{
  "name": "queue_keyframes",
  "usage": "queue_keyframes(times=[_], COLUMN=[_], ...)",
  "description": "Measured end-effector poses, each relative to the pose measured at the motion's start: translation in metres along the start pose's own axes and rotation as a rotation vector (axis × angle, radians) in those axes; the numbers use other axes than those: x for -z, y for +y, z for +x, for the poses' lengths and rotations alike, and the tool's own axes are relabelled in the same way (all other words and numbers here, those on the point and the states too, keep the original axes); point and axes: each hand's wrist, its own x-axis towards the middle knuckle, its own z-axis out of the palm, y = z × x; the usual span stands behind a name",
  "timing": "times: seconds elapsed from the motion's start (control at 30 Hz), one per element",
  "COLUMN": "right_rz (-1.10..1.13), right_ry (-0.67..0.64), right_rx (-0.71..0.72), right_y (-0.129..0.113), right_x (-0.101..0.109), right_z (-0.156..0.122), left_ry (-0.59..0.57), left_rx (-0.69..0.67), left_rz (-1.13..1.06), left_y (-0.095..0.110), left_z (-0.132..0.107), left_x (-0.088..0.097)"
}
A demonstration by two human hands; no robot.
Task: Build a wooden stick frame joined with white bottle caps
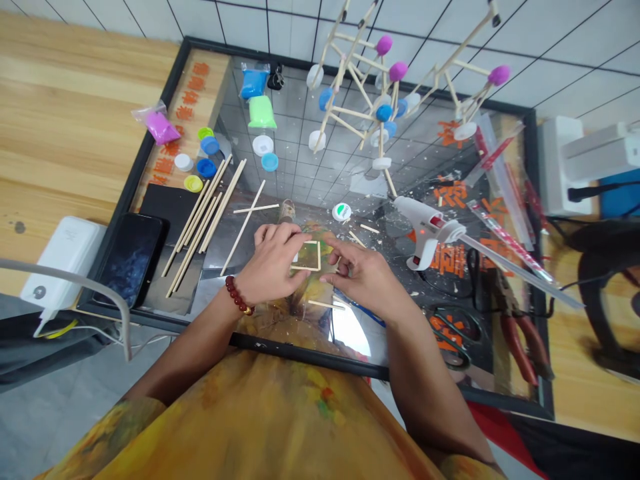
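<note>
A small rectangular frame of thin wooden sticks lies at lower centre of the frame, flat on a black-framed glossy board, between the two hands. Its visible length runs roughly left to right, but its true long axis cannot be confirmed because its left part is covered. The left hand, which wears a red beaded bracelet, is the nearer hand: it is closed over the frame's left side, with the fingers across the top and the thumb toward the lower edge. Whether it grips the frame or only presses it down cannot be determined. The right hand stands just to the right of the frame, partly open, with the index finger extended toward the upper right corner and the thumb toward the lower right. Contact with the sticks cannot be confirmed. A loose wooden stick lies just below the frame. A hot glue gun rests to the right, and a bundle of wooden sticks lies to the left. The frame's joints are too small to inspect, and the fingers hide its upper left corner.
</note>
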Motion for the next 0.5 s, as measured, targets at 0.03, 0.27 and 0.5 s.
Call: queue_keyframes(times=[0.03,0.27,0.5], right_rz=[0.012,-0.035,-0.085], right_ry=[0.0,0.014,0.018], right_rx=[0.006,-0.002,0.001], right_y=[0.0005,-0.0004,-0.0017], right_x=[0.0002,-0.0017,-0.0023], right_z=[-0.0005,0.0013,0.0025], left_ry=[-0.002,-0.013,0.01], left_rx=[0.003,0.014,-0.005], left_rz=[0.001,0.007,0.014], left_y=[0.0004,0.0019,-0.001], left_z=[0.0001,0.0006,0.0007], left_x=[0.0003,0.002,-0.0009])
